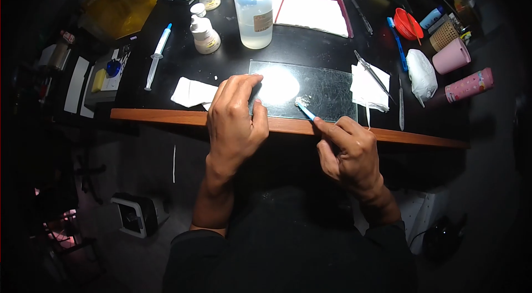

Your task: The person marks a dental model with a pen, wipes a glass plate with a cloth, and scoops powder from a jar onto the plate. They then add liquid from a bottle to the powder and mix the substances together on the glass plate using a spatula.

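A clear glass plate [332, 85] lies at the front edge of the black table, its left part washed out by bright glare. My left hand [235, 118] is curved over the plate's left edge, fingertips and thumb holding it there with a gap between them. In my right hand [349, 149] is a slim light-blue plastic spatula [306, 111], pinched near its end. Its tip touches a small crumbly off-white heap [302, 101] on the glass. Folded white tissue [193, 92] lies beside my left hand. Tweezers [372, 74] rest on more white tissue [366, 93] right of the plate.
Behind the plate stand a large squeeze bottle [254, 16] and small white bottles [205, 38]. A syringe [159, 55] lies left. On the right are a blue toothbrush [398, 46], red bowl [409, 24], pink cup [451, 56] and metal tool [401, 107]. A wooden edge [293, 126] borders the front.
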Available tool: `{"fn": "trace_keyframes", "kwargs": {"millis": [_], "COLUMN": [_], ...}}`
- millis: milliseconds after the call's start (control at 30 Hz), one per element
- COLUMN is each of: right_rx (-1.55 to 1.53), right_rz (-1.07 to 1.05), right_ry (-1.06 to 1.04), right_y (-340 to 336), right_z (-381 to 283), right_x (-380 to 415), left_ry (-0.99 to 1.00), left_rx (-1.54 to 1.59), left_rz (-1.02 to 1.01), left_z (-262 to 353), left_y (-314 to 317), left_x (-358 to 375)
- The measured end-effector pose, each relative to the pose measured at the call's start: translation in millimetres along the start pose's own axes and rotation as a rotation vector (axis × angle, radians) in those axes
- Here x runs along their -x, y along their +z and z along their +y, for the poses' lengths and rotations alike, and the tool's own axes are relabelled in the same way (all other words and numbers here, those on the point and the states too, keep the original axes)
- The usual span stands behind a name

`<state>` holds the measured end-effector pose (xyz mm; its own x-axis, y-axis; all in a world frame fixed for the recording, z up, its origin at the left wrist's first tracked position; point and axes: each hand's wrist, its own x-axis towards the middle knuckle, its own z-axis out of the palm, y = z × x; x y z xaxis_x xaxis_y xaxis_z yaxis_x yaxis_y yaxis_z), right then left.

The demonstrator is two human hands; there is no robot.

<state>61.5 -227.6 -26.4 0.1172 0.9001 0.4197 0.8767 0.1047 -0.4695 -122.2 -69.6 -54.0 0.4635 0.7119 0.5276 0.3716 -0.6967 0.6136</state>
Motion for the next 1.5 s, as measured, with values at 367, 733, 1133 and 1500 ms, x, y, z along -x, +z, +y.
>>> {"fn": "trace_keyframes", "kwargs": {"millis": [367, 733, 1133, 1500], "right_rx": [-0.254, -0.095, 0.039, -0.154], "right_rz": [-0.033, 0.057, -0.032, 0.002], "right_ry": [0.143, -0.067, -0.034, 0.051], "right_y": [-12, -12, -6, -16], "right_z": [14, 19, 8, 20], "right_x": [-11, -11, -4, -10], "left_ry": [0.032, 0.089, 0.07, 0.078], "left_rx": [-0.049, -0.071, -0.042, -0.063], "left_rz": [-0.041, -0.1, -0.141, -0.131], "left_z": [2, -10, -9, -7], "left_y": [0, -1, -5, -4], "left_x": [-1, -4, -6, -4]}}
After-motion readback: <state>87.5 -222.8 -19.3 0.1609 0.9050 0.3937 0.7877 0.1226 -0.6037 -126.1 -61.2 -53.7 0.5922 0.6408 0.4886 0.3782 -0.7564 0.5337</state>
